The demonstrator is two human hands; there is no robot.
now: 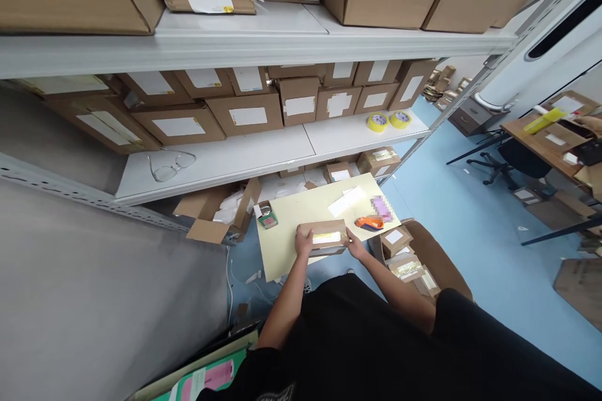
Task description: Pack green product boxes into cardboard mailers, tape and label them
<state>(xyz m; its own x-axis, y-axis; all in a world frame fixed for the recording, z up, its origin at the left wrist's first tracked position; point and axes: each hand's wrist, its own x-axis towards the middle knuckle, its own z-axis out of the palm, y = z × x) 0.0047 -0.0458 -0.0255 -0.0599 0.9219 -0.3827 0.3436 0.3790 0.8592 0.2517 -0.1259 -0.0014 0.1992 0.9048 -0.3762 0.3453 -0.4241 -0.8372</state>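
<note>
A small cardboard box (324,229) with a strip of shiny tape along it is held between my two hands over the near edge of a pale yellow table (286,219). My left hand (303,243) grips its left end, thumb on top. At the right end, my right hand (356,244) is closed on the box. Just beyond that hand lies an orange and dark tape cutter (370,222). White paper slips (347,200) rest on the table behind the box, and a small green and white carton (266,215) stands at the left corner.
Shelves (263,144) ahead carry many labelled cardboard boxes, eyeglasses (172,166) and two yellow tape rolls (377,122). An open carton (216,213) sits left of the table. To the right, a large carton (442,244) holds several small boxes. A desk (531,131) stands far right.
</note>
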